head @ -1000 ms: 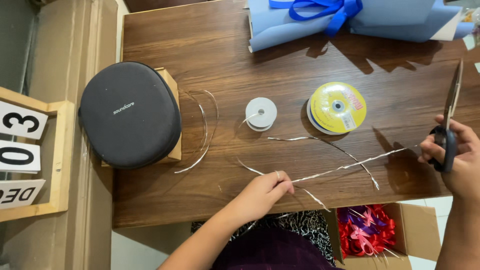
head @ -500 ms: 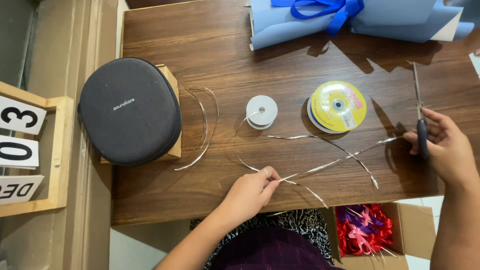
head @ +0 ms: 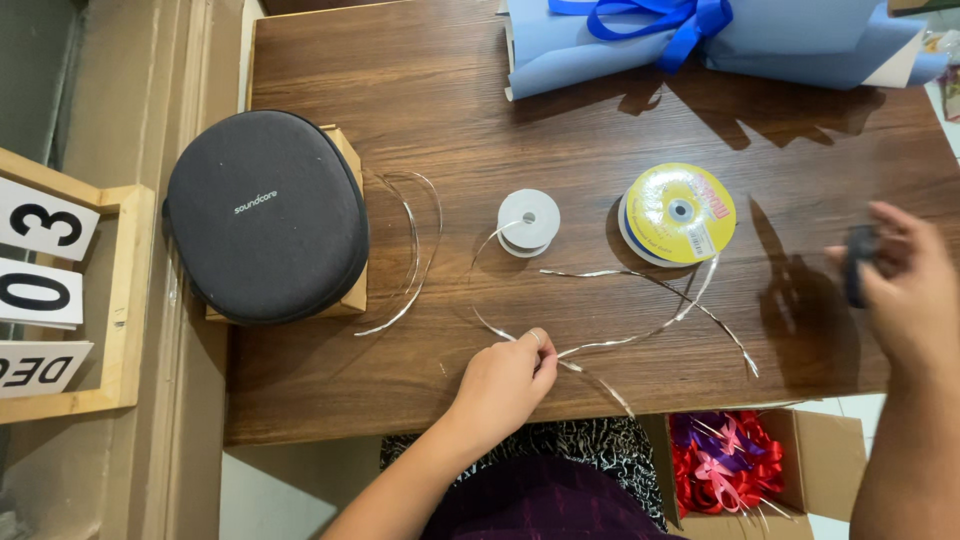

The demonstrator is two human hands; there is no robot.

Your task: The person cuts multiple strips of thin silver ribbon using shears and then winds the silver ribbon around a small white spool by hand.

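i see my left hand point(head: 505, 385) low in the middle of the frame, curled almost closed, with the fingertips pinching a thin silver ribbon point(head: 620, 340) down on the brown desk point(head: 440, 100). i think the pinch is there to keep the slippery strand from sliding away. from the pinch, the ribbon runs off to the right in loose loops and crossing strands, and one end reaches toward the yellow spool point(head: 678, 212) right of the middle. another thin strand curves up from my fingers to the small white spool point(head: 528, 221) in the middle of the frame. both spools lie flat on the desk, so they don't roll.

my right hand point(head: 900, 290) is at the right edge, blurry, raised a bit above the desk. its fingers are bent around something small and dark point(head: 860, 262); i cannot tell for sure what it is, because of the blur. its shadow falls on the desk just to the left.

on the left sits a round dark case point(head: 265, 215) on top of a small wooden box point(head: 345, 240), with more silver loops beside it. at the top lies blue wrapping paper point(head: 800, 40) with a blue bow point(head: 665, 20). at the lower right, below the desk edge, an open cardboard box point(head: 810, 465) holds red and purple bows. at the far left there's a wooden frame point(head: 120, 300) with white cards.
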